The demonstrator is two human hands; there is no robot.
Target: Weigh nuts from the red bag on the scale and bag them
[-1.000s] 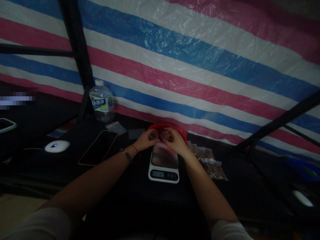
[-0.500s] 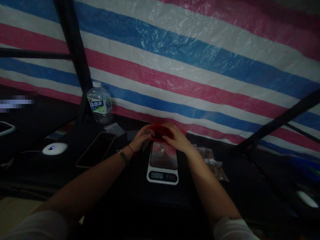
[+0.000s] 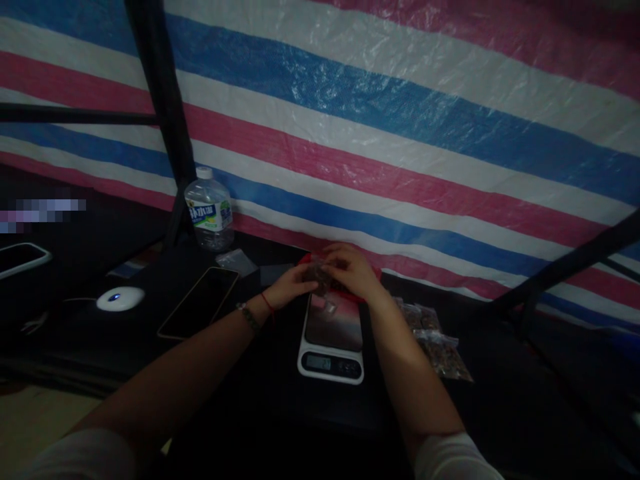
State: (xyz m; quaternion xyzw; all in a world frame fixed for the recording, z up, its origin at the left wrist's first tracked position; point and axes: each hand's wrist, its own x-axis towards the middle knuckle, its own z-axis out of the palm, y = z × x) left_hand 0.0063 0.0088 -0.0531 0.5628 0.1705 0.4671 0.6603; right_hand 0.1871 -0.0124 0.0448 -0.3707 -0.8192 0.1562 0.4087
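Observation:
Between my two hands is a small clear zip bag [image 3: 319, 279] with dark brown bits in it, held above the far end of a kitchen scale. My left hand [image 3: 291, 285] is closed on the bag's left side. My right hand [image 3: 353, 272] pinches at its top right edge, fingers bent. Behind and partly beneath the hands lies a red bag or tray [image 3: 373, 279], mostly hidden. The white kitchen scale [image 3: 333, 343] has a shiny metal plate and a lit display; a small clear piece [image 3: 330, 307] rests on the plate.
Several filled zip bags [image 3: 445, 353] lie right of my right forearm. To the left are a phone [image 3: 200, 303], a white round device [image 3: 120, 299], clear plastic bags [image 3: 237, 262] and a large plastic bottle [image 3: 209, 212]. A striped sheet [image 3: 350, 167] hangs behind the table.
The small bag has come up out of the red bag or tray and now shows between my hands. The view has shifted slightly.

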